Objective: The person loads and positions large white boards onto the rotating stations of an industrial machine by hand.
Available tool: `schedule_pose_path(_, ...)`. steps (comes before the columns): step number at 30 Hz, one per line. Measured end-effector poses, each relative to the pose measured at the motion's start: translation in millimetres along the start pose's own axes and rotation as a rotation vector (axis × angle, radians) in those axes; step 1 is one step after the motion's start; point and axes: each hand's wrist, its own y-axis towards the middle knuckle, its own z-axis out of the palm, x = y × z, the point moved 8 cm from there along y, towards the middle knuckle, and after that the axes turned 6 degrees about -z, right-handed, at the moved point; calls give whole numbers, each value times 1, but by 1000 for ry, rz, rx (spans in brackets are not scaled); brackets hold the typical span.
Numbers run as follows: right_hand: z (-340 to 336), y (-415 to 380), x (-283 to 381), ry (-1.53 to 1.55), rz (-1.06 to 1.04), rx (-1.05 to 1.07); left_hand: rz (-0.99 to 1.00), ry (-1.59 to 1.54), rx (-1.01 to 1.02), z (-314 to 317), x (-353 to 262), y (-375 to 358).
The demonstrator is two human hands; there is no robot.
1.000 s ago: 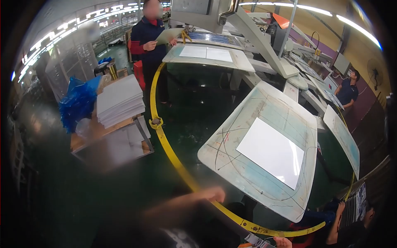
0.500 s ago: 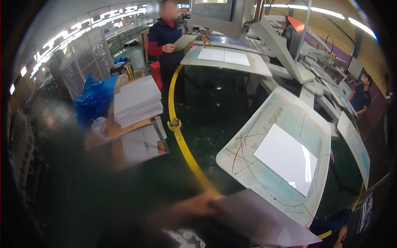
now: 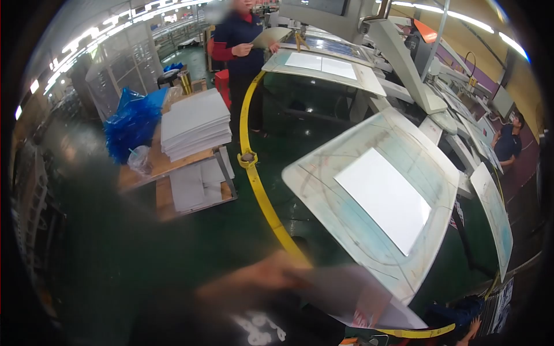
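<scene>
My left hand (image 3: 277,269), blurred by motion, has its fingers closed on the near-left edge of a thin grey sheet (image 3: 337,288). The sheet is tilted and its far edge overlaps the lower end of a pale platen (image 3: 323,167) in this view. A blurred, skin-toned shape, perhaps my right hand (image 3: 372,301), shows on the right part of the sheet; its fingers cannot be made out. Flat on the platen lies a white sheet (image 3: 384,202).
A co-worker (image 3: 238,43) at the back holds a sheet beside another platen (image 3: 363,81). Yellow curved rail (image 3: 259,190) runs past the platens. Left stands a wooden table with a stack of white sheets (image 3: 196,124) and blue plastic (image 3: 133,127). Another person's hand (image 3: 475,327) shows lower right.
My left hand and the grey sheet have shifted slightly left and up. The view has turned a little, so the platen and its white sheet appear further left and higher.
</scene>
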Motion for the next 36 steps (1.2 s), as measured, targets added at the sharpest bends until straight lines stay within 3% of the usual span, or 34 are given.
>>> schedule_pose_path(1, 49, -27, 0, 396, 593, -184, -54, -149, -64, -8, 2, -1)
schedule_pose_path(3, 99, -65, 13, 396, 711, -132, -168, -443, -183, -16, 10, -1)
schedule_pose_path(7, 175, -123, -5, 364, 948, -15, -525, -399, -307, -7, 55, 3)
schedule_pose_path(9, 192, -110, 12, 113, 625, 123, -602, -346, -373, 5, 83, 8)
schedule_pose_path(10, 196, -106, 20, 81, 659, 50, -545, -536, -343, 14, 86, 14)
schedule_pose_path(11, 198, -103, 23, 54, 691, -21, -523, -504, -387, 16, 89, 15)
schedule_pose_path(15, 193, -86, 4, -257, 578, 164, -449, -361, -498, 25, 116, 15)
schedule_pose_path(16, 189, -82, 3, -294, 605, 105, -414, -290, -492, 25, 109, 16)
schedule_pose_path(17, 191, -71, 15, -379, 529, 104, -382, -220, -482, 24, 100, 18)
schedule_pose_path(19, 193, -51, 42, -555, 381, 102, -283, -381, -455, 21, 78, 29)
schedule_pose_path(20, 192, -48, 35, -450, 480, 74, -260, -441, -434, 16, 68, 37)
schedule_pose_path(23, 202, -25, 52, -574, 349, 97, -240, -519, -437, 16, 60, 54)
schedule_pose_path(24, 192, -31, 9, -326, 105, 25, -251, -532, -440, 19, 59, 60)
schedule_pose_path(25, 193, -25, 9, -445, 211, 122, -281, -520, -461, 19, 56, 69)
schedule_pose_path(26, 190, -19, 2, -362, 323, 48, -316, -513, -473, 19, 53, 82)
schedule_pose_path(27, 195, -2, 13, -297, 298, 22, -347, -514, -479, 17, 46, 99)
schedule_pose_path(33, 183, 43, -6, -579, 327, 10, 72, 323, -224, 14, -2, 175)
schedule_pose_path(36, 177, 57, -27, -666, 261, 60, 122, 548, -23, 28, 28, 209)
